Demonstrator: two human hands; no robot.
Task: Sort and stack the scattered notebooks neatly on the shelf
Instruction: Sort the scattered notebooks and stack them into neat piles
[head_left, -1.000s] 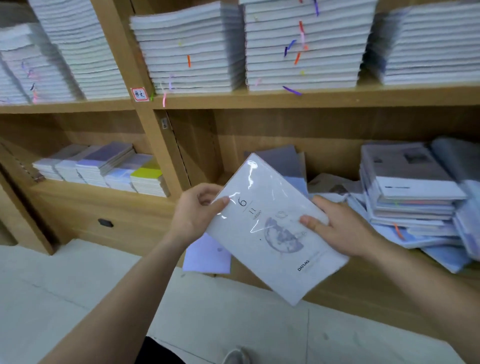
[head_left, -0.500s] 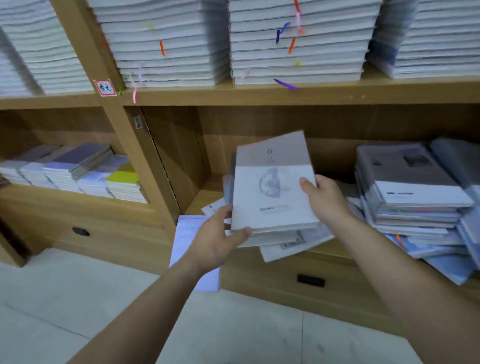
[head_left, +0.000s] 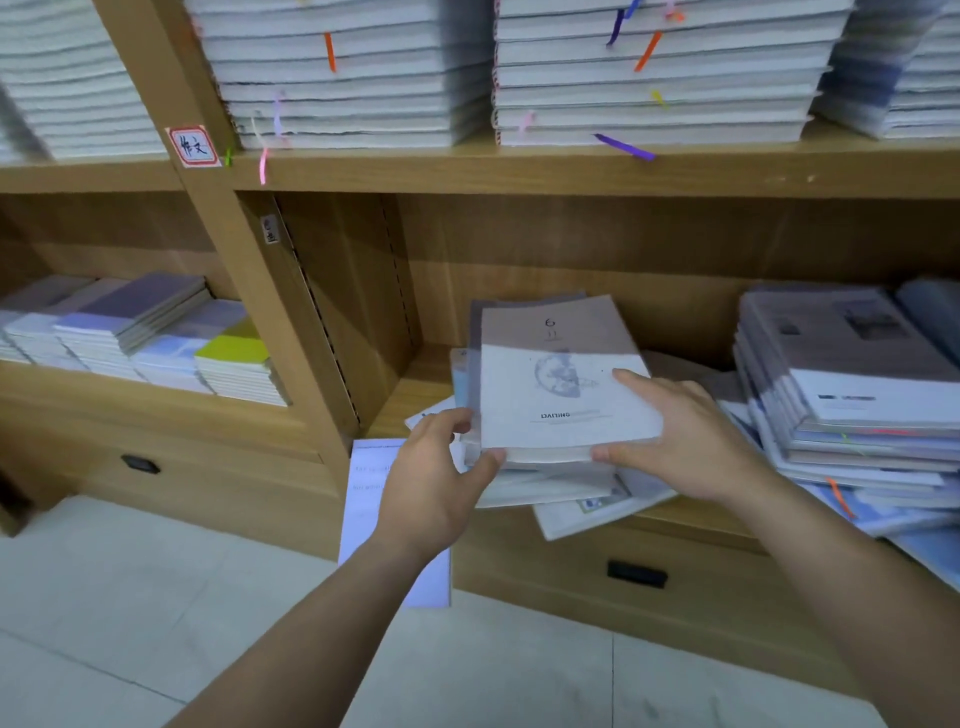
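Settled the notebook (head_left: 556, 384) a little lower and flatter than half a second before, onto the loose pile (head_left: 571, 488) at the left end of the lower shelf (head_left: 415, 400). Slid the right hand (head_left: 685, 431) from the book's right edge toward its near-right corner.

Held the notebook cover up, with the grey band at the far end. Turned the white half, with a globe drawing and a line of print, toward the near edge. Gripped the near-left corner with the left hand (head_left: 431, 478), thumb curled against the near edge and fingers (head_left: 452, 418) bent close together round the left side. Pinched the near-right corner with the right hand, forefinger laid straight across the cover and thumb pressed to the near edge below it. Could not make out the remaining right fingers behind the hand. Could not tell whether the notebook rested fully on the pile or hung just above it.

Left the pile beneath askew, thin books jutting past the shelf's front lip at odd angles. Saw these around it:

- a taller, roughly squared stack (head_left: 852, 395) near on the right, with loose books splayed under it
- a pale sheet of paper (head_left: 363, 499) hanging over the cabinet front, partly behind the left wrist
- low rows of notebooks (head_left: 145, 332) in the left compartment
- tall white stacks (head_left: 343, 78) with coloured ribbon markers on the shelf above
- a red-bordered label (head_left: 192, 147) on the upright post
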